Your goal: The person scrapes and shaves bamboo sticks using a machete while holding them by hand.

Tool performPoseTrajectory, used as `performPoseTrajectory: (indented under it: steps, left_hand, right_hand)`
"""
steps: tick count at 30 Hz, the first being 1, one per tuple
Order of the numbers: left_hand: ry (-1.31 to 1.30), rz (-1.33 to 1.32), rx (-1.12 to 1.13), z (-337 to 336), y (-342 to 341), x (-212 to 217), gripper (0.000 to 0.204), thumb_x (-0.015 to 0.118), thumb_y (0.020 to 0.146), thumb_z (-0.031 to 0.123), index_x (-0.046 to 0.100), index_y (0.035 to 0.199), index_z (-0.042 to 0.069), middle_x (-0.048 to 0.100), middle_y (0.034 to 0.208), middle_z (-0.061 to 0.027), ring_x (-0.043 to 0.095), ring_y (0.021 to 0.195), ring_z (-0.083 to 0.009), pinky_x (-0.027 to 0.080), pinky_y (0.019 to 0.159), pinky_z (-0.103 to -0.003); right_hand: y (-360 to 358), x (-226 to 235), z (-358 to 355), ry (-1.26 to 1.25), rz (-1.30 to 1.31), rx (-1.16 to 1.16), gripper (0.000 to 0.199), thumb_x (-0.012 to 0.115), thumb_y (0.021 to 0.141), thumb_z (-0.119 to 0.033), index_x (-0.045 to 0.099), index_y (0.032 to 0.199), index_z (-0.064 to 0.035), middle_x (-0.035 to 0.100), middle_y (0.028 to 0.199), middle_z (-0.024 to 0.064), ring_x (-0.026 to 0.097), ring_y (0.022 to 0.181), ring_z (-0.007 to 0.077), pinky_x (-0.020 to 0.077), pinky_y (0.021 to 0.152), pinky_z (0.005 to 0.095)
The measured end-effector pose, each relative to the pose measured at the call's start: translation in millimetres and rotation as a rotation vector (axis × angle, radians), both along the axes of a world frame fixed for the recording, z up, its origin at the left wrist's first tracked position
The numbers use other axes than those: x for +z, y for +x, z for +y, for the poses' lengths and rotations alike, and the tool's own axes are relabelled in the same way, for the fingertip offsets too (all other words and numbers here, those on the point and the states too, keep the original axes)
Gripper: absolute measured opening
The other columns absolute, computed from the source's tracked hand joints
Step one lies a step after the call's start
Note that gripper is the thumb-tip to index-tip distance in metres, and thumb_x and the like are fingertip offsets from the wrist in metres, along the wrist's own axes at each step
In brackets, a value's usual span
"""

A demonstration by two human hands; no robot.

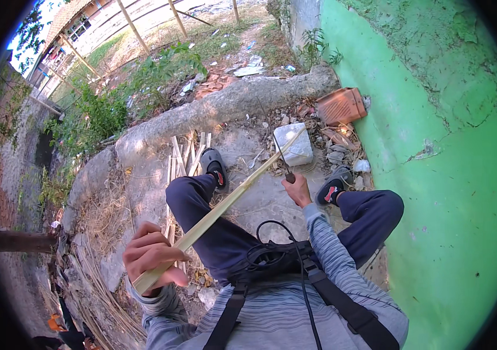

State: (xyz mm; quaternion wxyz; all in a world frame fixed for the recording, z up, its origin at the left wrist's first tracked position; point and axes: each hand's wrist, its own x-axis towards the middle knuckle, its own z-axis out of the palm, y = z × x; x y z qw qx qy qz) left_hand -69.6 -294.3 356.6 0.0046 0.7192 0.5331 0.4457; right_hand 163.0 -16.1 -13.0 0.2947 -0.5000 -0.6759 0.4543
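My left hand (154,256) is closed round the near end of a long pale bamboo strip (219,208). The strip slants away over my left thigh, and its thin far tip lies over a white block (295,149) on the ground. In my right hand (298,191) is the dark handle of a knife (284,160). Its thin blade points away from me and crosses the strip close to the block; whether the edge touches the strip I cannot tell. Between my spread legs, both hands are apart, the left one lower in view.
More bamboo strips (179,156) lie beside my left shoe. Long thin strips (100,297) spread at lower left. A green wall (447,192) rises at my right, with a broken orange tile (342,106) against it. A low concrete ledge (219,108) runs across ahead.
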Motion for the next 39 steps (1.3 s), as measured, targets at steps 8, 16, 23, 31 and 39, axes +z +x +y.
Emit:
performPoseTrajectory:
  steps: [8,16,23,31,39]
  left_hand:
    - [0.556,-0.016,0.38,20,6,42,0.048,0.052,0.105,0.047,0.054,0.079,0.007,0.036,0.043,0.0032,0.031,0.043,-0.0102,0.034,0.063,-0.038]
    - [0.932,-0.124,0.584,48,0,49,0.04,0.03,0.106,0.041,0.038,0.079,0.013,0.027,0.052,0.001,0.03,0.047,-0.0102,0.04,0.07,-0.037]
    - [0.887,-0.594,-0.195,54,34,50,0.061,0.038,0.102,0.071,0.029,0.08,0.015,0.03,0.054,0.0044,0.026,0.04,-0.0032,0.018,0.032,-0.022]
    - [0.867,-0.534,0.018,68,59,41,0.058,0.035,0.104,0.068,0.028,0.081,0.015,0.03,0.05,0.0037,0.025,0.035,-0.0023,0.02,0.029,-0.023]
    - [0.879,-0.562,0.76,100,42,45,0.059,0.025,0.104,0.07,0.023,0.076,0.018,0.014,0.057,0.0073,0.01,0.043,-0.0013,0.009,0.036,-0.02]
  right_hand:
    - [-18,52,-47,-0.167,0.057,0.171,0.032,0.075,0.083,-0.027,0.065,0.081,0.0029,0.065,0.07,0.0177,0.063,0.064,0.0289,0.0487,0.065,0.0423]
    - [-18,28,-59,-0.21,0.113,0.252,0.032,0.075,0.084,-0.026,0.062,0.078,0.0031,0.06,0.065,0.012,0.054,0.061,0.0182,0.0458,0.062,0.0385]
    - [-20,35,-64,-0.084,0.187,0.268,0.03,0.074,0.087,-0.024,0.062,0.074,0.0005,0.056,0.059,0.0051,0.056,0.057,0.014,0.0442,0.057,0.0355]
    - [-25,1,-80,-0.072,0.063,0.338,0.03,0.075,0.082,-0.025,0.064,0.078,0.0022,0.057,0.063,0.012,0.054,0.06,0.0162,0.0449,0.06,0.0381]
    - [-38,-29,-91,-0.229,0.12,0.456,0.028,0.075,0.081,-0.024,0.063,0.077,0.001,0.055,0.061,0.0071,0.051,0.06,0.0122,0.0435,0.059,0.0357]
